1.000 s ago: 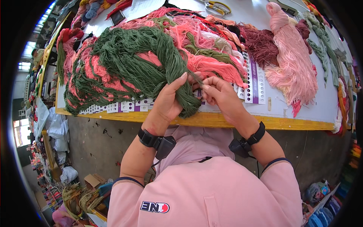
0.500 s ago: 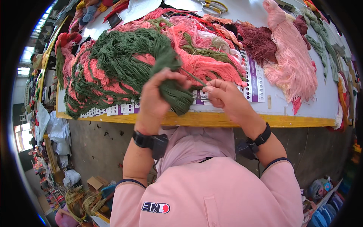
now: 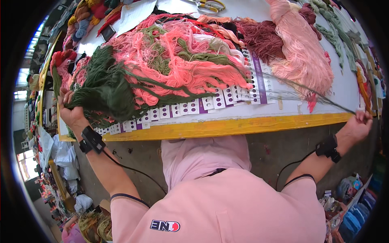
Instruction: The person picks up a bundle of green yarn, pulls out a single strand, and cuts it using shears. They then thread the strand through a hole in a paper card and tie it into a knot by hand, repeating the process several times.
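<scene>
My left hand [image 3: 73, 108] is at the left edge of the table, closed on a dark green yarn hank [image 3: 106, 91] that is blurred by motion. Far out to the right, my right hand [image 3: 360, 124] pinches the end of a few green strands [image 3: 326, 99], which run taut back over the table. Between the hands lies a heap of coral pink yarn [image 3: 194, 77] mixed with olive green yarn [image 3: 160, 62]. Beneath it, a row of white and purple thread cards with punched holes [image 3: 219, 99] lines the table's front.
The white table [image 3: 300, 111] has a yellow front edge [image 3: 227, 127]. To the right lie a pale pink hank [image 3: 302, 56], maroon yarn [image 3: 259, 38] and sage green hanks [image 3: 332, 34]. Yellow-handled scissors [image 3: 210, 5] and a paper sheet [image 3: 135, 16] are at the back.
My hands have moved from close together at the middle to far apart. The green hank has swung left with my left hand; my right hand has drawn strands out to the right.
</scene>
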The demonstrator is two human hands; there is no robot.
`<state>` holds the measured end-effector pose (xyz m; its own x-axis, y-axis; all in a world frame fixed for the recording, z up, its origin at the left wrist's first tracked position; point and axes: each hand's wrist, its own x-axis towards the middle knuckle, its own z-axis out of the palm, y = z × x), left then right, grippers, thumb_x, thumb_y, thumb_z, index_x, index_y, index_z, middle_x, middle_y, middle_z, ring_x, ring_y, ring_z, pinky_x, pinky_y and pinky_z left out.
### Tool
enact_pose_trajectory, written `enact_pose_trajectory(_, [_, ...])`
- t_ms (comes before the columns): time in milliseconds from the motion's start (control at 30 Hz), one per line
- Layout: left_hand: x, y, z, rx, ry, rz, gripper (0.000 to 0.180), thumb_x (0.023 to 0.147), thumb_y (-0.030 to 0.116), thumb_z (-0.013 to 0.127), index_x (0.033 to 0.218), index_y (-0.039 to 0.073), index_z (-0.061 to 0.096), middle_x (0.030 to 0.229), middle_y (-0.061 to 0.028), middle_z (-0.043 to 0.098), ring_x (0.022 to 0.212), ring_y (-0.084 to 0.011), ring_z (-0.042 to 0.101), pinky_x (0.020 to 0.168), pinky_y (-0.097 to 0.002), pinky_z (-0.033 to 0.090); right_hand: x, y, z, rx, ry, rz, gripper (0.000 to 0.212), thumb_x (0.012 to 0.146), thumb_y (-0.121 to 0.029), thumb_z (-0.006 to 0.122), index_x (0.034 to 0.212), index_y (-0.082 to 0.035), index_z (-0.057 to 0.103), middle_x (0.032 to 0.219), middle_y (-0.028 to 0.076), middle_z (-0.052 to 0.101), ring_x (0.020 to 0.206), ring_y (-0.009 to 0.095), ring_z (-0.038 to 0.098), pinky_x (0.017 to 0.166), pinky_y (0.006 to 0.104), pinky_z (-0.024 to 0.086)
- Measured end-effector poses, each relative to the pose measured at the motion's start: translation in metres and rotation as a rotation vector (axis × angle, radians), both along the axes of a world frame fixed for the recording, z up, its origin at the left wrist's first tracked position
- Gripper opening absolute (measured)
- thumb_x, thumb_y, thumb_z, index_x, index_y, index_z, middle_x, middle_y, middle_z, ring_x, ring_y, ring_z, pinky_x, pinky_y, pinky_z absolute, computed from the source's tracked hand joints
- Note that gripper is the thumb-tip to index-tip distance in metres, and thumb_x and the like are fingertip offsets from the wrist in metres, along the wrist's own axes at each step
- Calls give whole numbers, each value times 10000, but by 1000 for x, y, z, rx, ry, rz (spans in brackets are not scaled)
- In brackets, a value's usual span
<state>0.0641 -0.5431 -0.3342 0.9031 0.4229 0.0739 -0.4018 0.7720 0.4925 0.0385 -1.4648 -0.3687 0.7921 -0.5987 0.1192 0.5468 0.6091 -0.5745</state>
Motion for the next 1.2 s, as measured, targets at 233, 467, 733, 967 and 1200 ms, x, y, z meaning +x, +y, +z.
enact_pose_trajectory(233, [-7,-290,-45,466,693,-641,206,926,143,613,1034,-31,597,780,-71,633,594,-68,540,521,-193,466,35,330,-35,-1466,160,774,153,935,-65,507,1071,1,531,724,94,651,637,206,637,639,305,494])
enact_pose_trajectory(467, [-10,-354,-71,508,823,-948,162,873,75,657,983,-44,646,788,-71,643,605,-85,560,516,-207,465,47,352,-67,-1376,193,1033,63,959,-92,548,957,-29,536,659,12,613,614,55,586,517,217,407])
enact_pose_trajectory(733, [-6,-375,-114,968,612,-694,64,766,-21,659,809,3,617,645,-26,583,494,-128,546,464,-262,408,55,351,-68,-1213,275,1167,57,954,-83,568,933,-30,564,707,-4,596,607,52,572,540,229,432])
enact_pose_trajectory(967, [-6,-361,-103,634,641,-851,146,761,-47,634,877,2,561,682,-47,567,522,-148,554,454,-273,414,64,357,-54,-1516,167,1231,53,872,-57,599,898,-14,585,667,66,613,586,149,599,564,308,460])
enact_pose_trajectory(1200, [-3,-369,-110,754,608,-791,118,759,-60,626,853,-12,572,688,-59,594,509,-148,567,452,-281,439,61,368,-64,-1877,-100,831,124,820,-98,621,910,-16,595,736,145,638,683,302,631,622,386,482])
